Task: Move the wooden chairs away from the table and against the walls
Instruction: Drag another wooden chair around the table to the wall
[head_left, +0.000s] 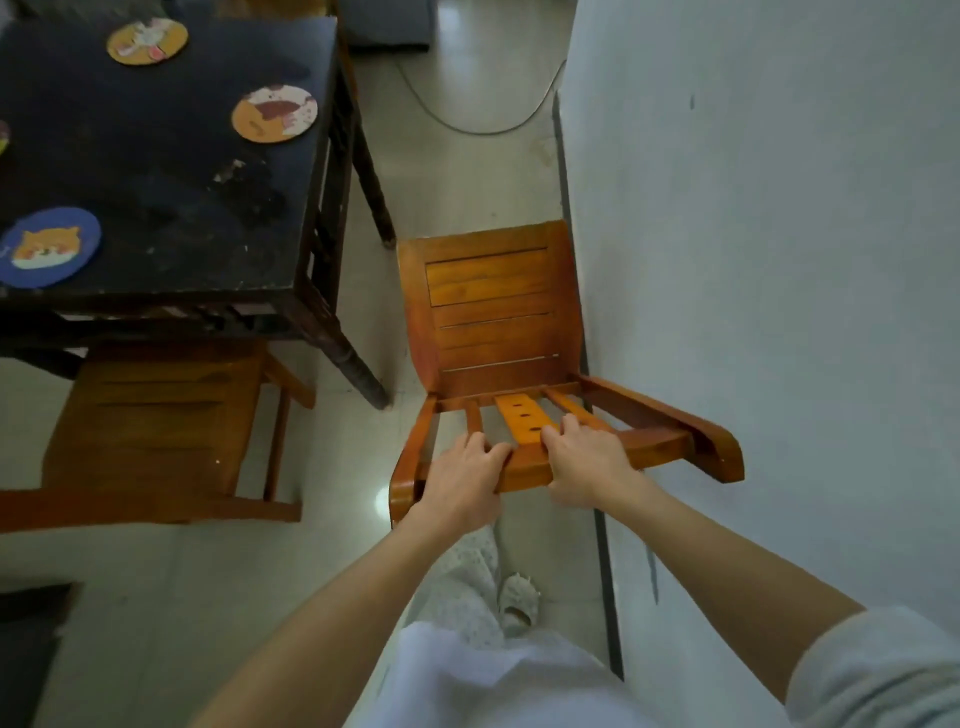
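A wooden chair (493, 322) stands in the narrow gap between the dark table (171, 171) and the white wall (779, 260), its right side close to the wall. Both hands grip the top rail of its backrest: my left hand (462, 480) on the left part, my right hand (587, 462) on the right part, fingers curled over the rail. A second wooden chair (156, 431) sits at the lower left, its seat partly tucked under the table's near edge.
Three round picture coasters (274, 114) lie on the table top. A cable (467, 124) curves across the tiled floor beyond the chair. My leg and a slipper (517, 597) are just behind the held chair. A dark object (31, 639) sits at the lower left.
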